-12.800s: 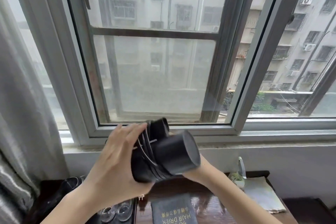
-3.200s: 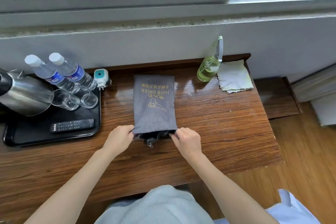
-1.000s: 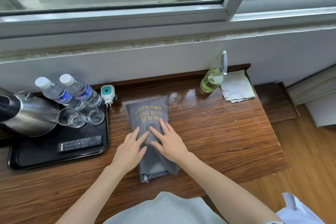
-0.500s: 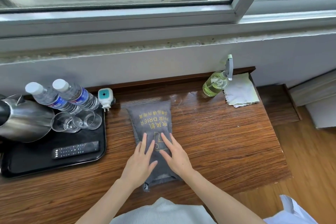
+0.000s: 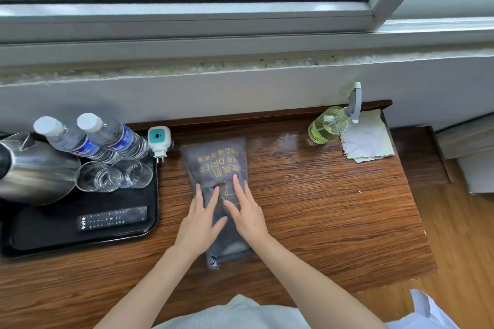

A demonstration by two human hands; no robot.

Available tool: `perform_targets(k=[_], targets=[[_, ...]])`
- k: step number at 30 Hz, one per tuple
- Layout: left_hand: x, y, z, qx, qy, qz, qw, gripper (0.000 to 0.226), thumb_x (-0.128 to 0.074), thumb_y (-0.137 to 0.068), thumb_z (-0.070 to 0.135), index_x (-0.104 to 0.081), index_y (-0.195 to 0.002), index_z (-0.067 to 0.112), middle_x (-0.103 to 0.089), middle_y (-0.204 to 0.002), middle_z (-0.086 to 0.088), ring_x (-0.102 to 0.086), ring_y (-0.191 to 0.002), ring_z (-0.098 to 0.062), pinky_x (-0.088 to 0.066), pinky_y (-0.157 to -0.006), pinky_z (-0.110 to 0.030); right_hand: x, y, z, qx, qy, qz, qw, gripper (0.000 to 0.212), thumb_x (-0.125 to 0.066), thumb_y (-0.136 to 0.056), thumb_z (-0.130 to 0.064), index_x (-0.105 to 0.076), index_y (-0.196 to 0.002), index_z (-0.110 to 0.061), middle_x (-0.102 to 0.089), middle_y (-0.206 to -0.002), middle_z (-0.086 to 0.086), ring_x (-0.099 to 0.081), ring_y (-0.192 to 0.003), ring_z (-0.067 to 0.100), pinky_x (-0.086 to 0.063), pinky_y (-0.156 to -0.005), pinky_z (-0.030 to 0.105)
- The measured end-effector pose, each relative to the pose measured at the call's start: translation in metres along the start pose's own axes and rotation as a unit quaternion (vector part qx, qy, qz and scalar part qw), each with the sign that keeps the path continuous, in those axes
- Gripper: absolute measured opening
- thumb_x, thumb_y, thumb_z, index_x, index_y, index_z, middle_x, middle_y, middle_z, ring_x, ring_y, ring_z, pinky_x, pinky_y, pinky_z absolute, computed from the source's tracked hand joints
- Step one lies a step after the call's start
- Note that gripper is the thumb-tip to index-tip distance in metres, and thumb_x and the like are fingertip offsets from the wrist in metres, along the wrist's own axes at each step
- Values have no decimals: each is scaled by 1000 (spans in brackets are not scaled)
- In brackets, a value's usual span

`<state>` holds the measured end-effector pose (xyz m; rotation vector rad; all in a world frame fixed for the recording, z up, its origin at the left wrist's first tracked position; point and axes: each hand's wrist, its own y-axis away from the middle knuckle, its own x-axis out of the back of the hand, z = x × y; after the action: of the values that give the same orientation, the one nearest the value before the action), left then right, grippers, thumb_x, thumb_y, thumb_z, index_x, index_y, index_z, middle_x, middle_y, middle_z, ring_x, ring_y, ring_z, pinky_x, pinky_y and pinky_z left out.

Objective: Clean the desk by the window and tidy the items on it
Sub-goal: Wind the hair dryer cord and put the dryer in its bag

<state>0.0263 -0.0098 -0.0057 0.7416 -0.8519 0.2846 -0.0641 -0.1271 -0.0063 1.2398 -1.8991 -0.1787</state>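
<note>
A grey hair drier bag (image 5: 213,160) with yellow lettering lies flat on the wooden desk (image 5: 320,208), its closed mouth towards me. My left hand (image 5: 199,224) and my right hand (image 5: 247,212) both rest flat on the bag's near half, fingers straight and pressing down. A green spray bottle (image 5: 327,125) stands at the desk's back right, next to a pale folded cloth (image 5: 367,139).
A black tray (image 5: 53,238) at the left holds a steel kettle (image 5: 32,171), two water bottles (image 5: 91,139), two glasses (image 5: 115,175) and a remote (image 5: 113,218). A small white plug-in device (image 5: 159,140) sits beside the tray. The windowsill wall runs behind the desk.
The bag was closed, turned slightly and laid flat. Both hands went from its mouth onto its top and have stayed pressing there over the last second.
</note>
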Motion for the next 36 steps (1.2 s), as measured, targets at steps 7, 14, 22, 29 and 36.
perform_targets(k=[7,14,22,29,36], targets=[[41,-41,-37,14,26,-26,999,75,-46,-92,55,-1,-150,42,14,-160,-5,-11,-147,-24,-39,-106,-38,-2,-42,-35,10,2,-4,1000,65,-39,-100,-48,5,-147,-51,-2,-162,2,-39,-137,32,-38,-104,41],[43,-38,-52,1,12,-19,1000,70,-47,-94,48,-5,-149,44,6,-161,-6,-17,-146,-24,-43,-103,-36,-8,-37,-35,36,73,13,997,69,-39,-101,-45,8,-151,-40,-1,-162,8,-22,-145,28,-37,-106,41],[13,10,-57,10,-51,22,998,77,-45,-96,46,5,-152,29,0,-160,-13,-24,-143,-26,-49,-94,-32,-11,0,-4,52,128,16,990,68,-39,-100,-46,2,-153,-33,6,-162,-1,-7,-148,18,-36,-107,36],[19,-9,-54,179,247,79,949,67,-48,-95,44,-18,-151,23,-29,-155,-4,-37,-137,-23,-36,-109,-45,14,-49,-25,-89,-117,52,988,76,-53,-91,-56,-13,-152,-34,-33,-154,-2,-35,-139,23,-31,-112,41],[30,-36,-46,152,382,62,910,59,-63,-90,15,-39,-144,23,-55,-135,1,-53,-118,-15,-44,-94,-30,10,-68,-30,-76,-153,8,985,80,-66,-84,-48,-22,-150,-36,-44,-148,-3,-44,-133,21,-39,-108,46]])
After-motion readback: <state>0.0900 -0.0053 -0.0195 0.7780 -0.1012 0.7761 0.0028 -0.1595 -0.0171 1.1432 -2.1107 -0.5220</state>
